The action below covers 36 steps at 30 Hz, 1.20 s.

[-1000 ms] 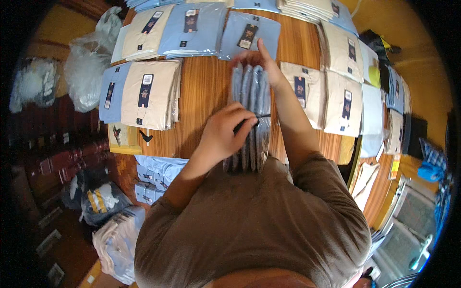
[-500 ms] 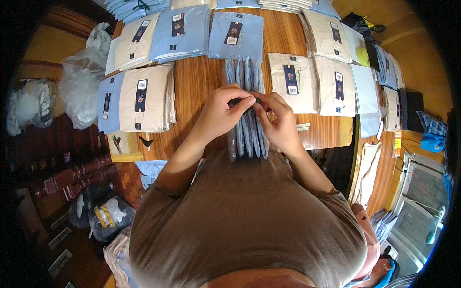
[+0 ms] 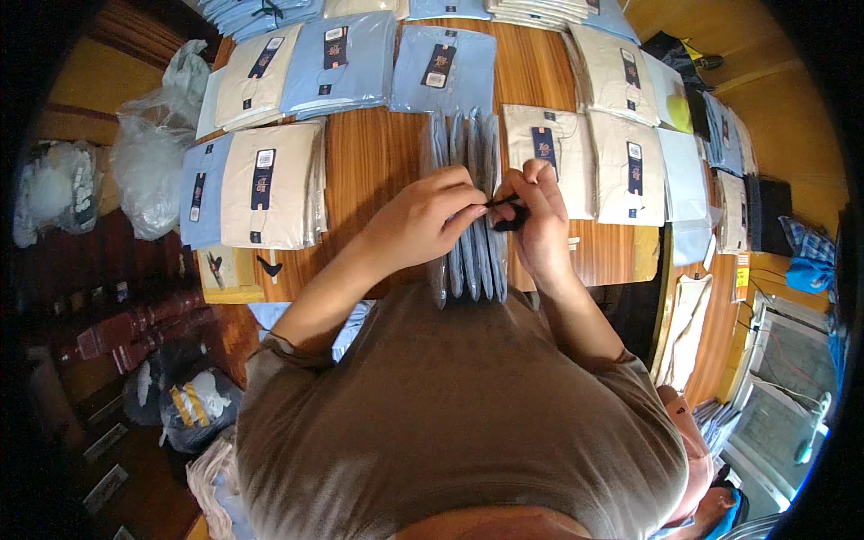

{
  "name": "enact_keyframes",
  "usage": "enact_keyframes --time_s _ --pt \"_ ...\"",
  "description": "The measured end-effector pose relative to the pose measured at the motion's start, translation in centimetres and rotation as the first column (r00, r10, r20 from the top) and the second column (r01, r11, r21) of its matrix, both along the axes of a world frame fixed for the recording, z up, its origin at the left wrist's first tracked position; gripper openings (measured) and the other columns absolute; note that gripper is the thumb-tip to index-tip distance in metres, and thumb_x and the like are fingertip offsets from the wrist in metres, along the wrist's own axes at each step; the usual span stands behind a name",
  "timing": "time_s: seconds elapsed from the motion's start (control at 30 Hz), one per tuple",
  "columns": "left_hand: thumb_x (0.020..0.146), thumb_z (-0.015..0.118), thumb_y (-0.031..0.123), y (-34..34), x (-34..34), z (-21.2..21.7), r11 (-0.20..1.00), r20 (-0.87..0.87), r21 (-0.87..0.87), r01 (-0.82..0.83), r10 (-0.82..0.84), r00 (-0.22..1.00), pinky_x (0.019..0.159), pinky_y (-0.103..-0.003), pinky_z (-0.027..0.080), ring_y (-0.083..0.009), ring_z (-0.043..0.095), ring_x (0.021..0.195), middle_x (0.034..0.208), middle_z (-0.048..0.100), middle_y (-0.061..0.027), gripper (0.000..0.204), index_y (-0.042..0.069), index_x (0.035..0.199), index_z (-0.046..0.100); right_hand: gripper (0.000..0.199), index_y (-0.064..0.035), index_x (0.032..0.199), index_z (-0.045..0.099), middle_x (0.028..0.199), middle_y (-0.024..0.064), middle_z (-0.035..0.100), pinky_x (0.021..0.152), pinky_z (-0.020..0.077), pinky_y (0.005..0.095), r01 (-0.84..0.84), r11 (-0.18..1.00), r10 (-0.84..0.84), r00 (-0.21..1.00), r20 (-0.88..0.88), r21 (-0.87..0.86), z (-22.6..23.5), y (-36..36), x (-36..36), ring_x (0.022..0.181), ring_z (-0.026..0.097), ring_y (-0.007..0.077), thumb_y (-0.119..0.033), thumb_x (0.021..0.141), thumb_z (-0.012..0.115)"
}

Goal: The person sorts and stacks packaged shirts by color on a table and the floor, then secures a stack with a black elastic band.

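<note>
A row of several blue garments in clear plastic bags (image 3: 461,261) stands on edge at the table's front, close to my body. Above it both hands are closed on a thin black strip (image 3: 509,219). My left hand (image 3: 432,216) pinches one part of it over the bundle, thumb against fingers. On the bundle's right side, my right hand (image 3: 538,211) grips another part, with the strip bunched dark by its fingers. Whether the strip runs round the bundle is hidden by my hands.
Bagged cream garments (image 3: 270,184) lie left of the bundle, and more cream stacks (image 3: 627,171) lie right. A bagged blue garment (image 3: 441,70) lies flat just beyond. Near the front left edge are a black scrap (image 3: 268,267) and a small metal tool (image 3: 215,268).
My hands were together above the bundle's middle. Now they are slightly apart and nearer me, the right one shifted right, and more of the black strip shows between them.
</note>
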<state>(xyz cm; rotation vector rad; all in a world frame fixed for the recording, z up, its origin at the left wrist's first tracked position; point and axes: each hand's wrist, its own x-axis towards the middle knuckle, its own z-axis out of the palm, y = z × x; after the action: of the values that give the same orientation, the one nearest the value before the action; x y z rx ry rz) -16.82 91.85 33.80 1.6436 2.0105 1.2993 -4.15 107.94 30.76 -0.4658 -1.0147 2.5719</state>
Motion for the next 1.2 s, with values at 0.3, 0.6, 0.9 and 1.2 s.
enact_keyframes --time_s 0.3,0.6,0.9,1.2 --pt "0.089 0.067 0.004 -9.1 -1.6 -3.0 0.948 -0.221 -0.239 -0.210 0.157 0.963 0.075 -0.039 0.052 -0.0286 0.061 0.084 0.093 0.054 -0.0113 0.020 0.002 0.109 0.071 0.020 0.0006 0.090 0.072 0.079 0.0169 0.070 0.065 0.0544 0.0390 -0.499 -0.091 0.216 0.835 0.507 0.862 0.5 7.2 4.3 0.067 0.068 0.0299 -0.018 0.096 0.071" --pt "0.102 0.058 0.023 -2.6 0.0 -3.2 0.901 0.341 0.363 -0.237 0.108 0.934 0.103 -0.044 0.042 -0.0311 0.059 0.118 0.107 0.068 -0.0089 0.024 0.007 0.083 0.059 0.037 -0.0077 0.080 0.046 0.074 0.0053 0.051 0.064 0.0415 0.0304 -0.296 0.916 0.349 0.921 -0.173 0.272 1.1 -0.2 -2.7 0.070 0.051 0.0152 -0.030 0.110 0.048" --pt "0.108 0.053 0.030 -0.7 -1.6 -6.7 0.875 0.961 0.102 -0.473 0.036 0.274 0.056 -0.025 0.038 -0.0075 0.043 0.063 0.074 0.045 0.0037 0.019 0.012 0.105 0.054 0.026 -0.0044 0.098 0.062 0.068 0.0106 0.064 0.055 0.0490 0.0348 -0.245 0.042 0.193 0.953 0.233 0.969 -0.6 1.7 -3.3 0.055 0.060 0.0209 -0.030 0.101 0.067" --pt "0.088 0.072 0.023 -2.4 -3.9 -1.3 0.966 -0.202 -0.258 -0.026 -0.027 0.979 0.081 -0.046 0.054 -0.0366 0.066 0.093 0.094 0.070 -0.0138 0.020 0.007 0.099 0.068 0.013 0.0010 0.103 0.072 0.089 0.0165 0.073 0.075 0.0538 0.0340 -0.327 -0.062 0.213 0.919 0.333 0.943 0.4 3.5 -2.5 0.081 0.069 0.0225 -0.011 0.097 0.069"
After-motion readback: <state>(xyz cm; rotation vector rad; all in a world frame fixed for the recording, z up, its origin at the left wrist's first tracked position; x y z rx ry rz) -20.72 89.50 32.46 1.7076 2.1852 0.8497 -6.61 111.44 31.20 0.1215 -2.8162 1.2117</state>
